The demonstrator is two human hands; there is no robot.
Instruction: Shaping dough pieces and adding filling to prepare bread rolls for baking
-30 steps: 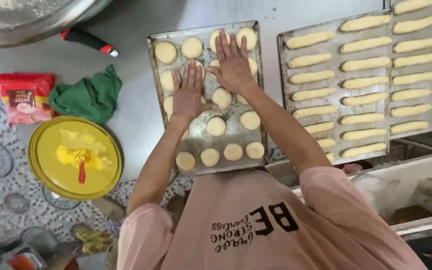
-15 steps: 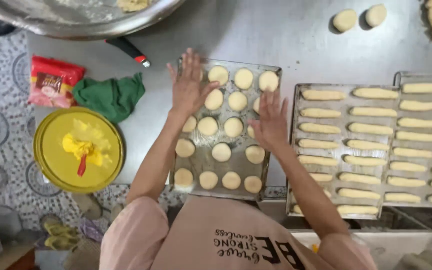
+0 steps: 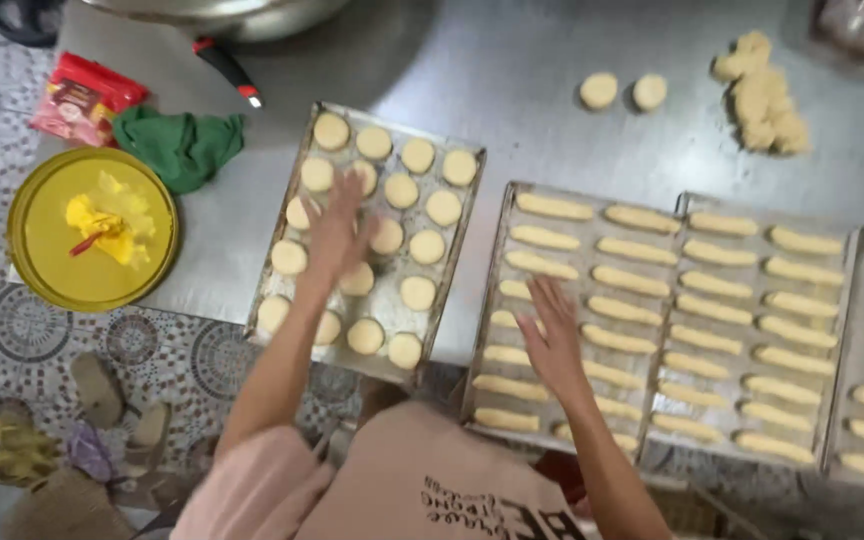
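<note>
My left hand [image 3: 336, 228] lies flat, fingers spread, on the round dough pieces [image 3: 426, 246] in a metal baking tray [image 3: 466, 206] on the steel table. My right hand [image 3: 555, 338] hovers open over the neighbouring tray [image 3: 504, 232] filled with long finger-shaped dough sticks [image 3: 632, 276], near its front left part. Neither hand grips anything.
More trays of dough sticks [image 3: 802, 300] stretch to the right. Two loose dough rounds [image 3: 622, 91] and a dough lump [image 3: 764, 95] lie at the back. A yellow lid [image 3: 92, 230], green cloth [image 3: 180, 146], red packet [image 3: 82, 98] and knife [image 3: 227, 70] sit at left. Sandals [image 3: 102, 400] lie on the floor.
My right hand has left the round-dough tray and moved right over the stick tray. My left hand shifted toward the tray's middle. The view has swung to the right.
</note>
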